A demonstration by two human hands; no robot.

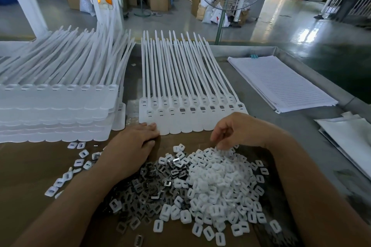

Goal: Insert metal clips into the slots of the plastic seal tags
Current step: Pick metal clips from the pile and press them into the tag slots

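A row of white plastic seal tags (186, 118) lies side by side in front of me, with long tails pointing away. Several slots toward the right of the row hold grey metal clips; those at the left look bare. My left hand (131, 143) rests flat on the cardboard, its fingertips touching the lower edge of the leftmost tags. My right hand (236, 129) hovers over a heap of white plastic caps (220, 182), fingers curled down into its top; whether it holds a piece is hidden. Dark metal clips (148, 188) lie piled left of the caps.
A tall stack of white seal tags (58, 106) stands at the left. Lined paper sheets (281, 82) and more papers (349, 138) lie on the metal table at the right. Loose caps (76, 162) are scattered at the left. A fan stand (221, 16) rises behind.
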